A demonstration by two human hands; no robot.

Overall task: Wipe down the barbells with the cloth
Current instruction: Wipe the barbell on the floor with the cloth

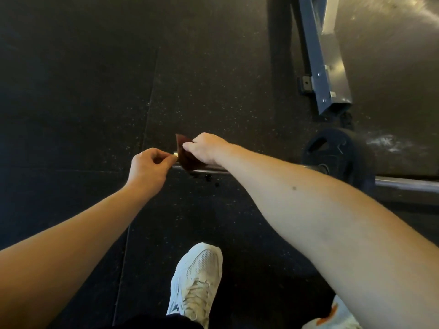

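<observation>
A steel barbell (403, 184) lies across the dark rubber floor, running from the right edge toward the middle, with a black weight plate (342, 155) on its sleeve. My right hand (206, 148) grips a dark red cloth (186, 154) wrapped over the bar near its left end. My left hand (147, 167) pinches the small brass-coloured tip of the bar (175, 154) between thumb and fingers. My right forearm hides much of the bar between the cloth and the plate.
A blue-grey metal frame leg (325, 67) of a rack stands on the floor at the upper right, just behind the plate. My white shoe (194, 281) is at the bottom centre, another shoe (337, 317) at the bottom right. Black rubber mats (83, 91) cover the floor.
</observation>
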